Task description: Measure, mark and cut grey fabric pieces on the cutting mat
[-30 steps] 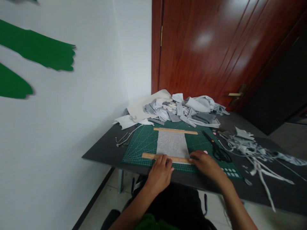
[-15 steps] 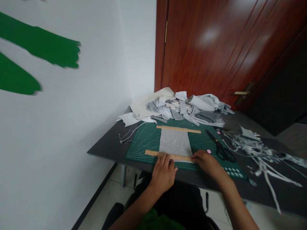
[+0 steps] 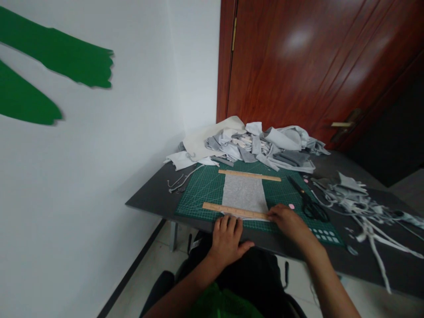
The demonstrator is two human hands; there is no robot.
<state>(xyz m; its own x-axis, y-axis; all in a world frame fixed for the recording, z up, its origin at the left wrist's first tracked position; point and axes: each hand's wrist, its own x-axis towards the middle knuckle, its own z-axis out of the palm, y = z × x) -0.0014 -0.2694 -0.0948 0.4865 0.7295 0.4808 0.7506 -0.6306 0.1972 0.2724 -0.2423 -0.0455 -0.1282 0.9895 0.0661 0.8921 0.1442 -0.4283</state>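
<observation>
A light grey cloth [image 3: 244, 192] lies flat on the green cutting mat [image 3: 195, 194]. One wooden ruler [image 3: 250, 175] lies across its far edge. Across the near edge runs a second wooden ruler [image 3: 215, 207], with a narrow strip of cloth showing below it. My left hand [image 3: 228, 238] rests at the table's front edge, fingertips at that strip and thumb spread to the right. The fingers of my right hand [image 3: 286, 218] are closed on the right end of the near ruler; the fingertips are partly hidden.
Black scissors [image 3: 311, 205] lie on the mat's right side, near a small pink piece [image 3: 291, 206]. A heap of grey and white cloth [image 3: 255, 143] fills the table's back. Tangled strips [image 3: 351, 196] lie at the right. A white wall [image 3: 132, 110] borders the left.
My left hand has drawn back slightly from the near ruler, and its thumb has spread out to the right. My right hand stays at the ruler's right end. The view has shifted slightly.
</observation>
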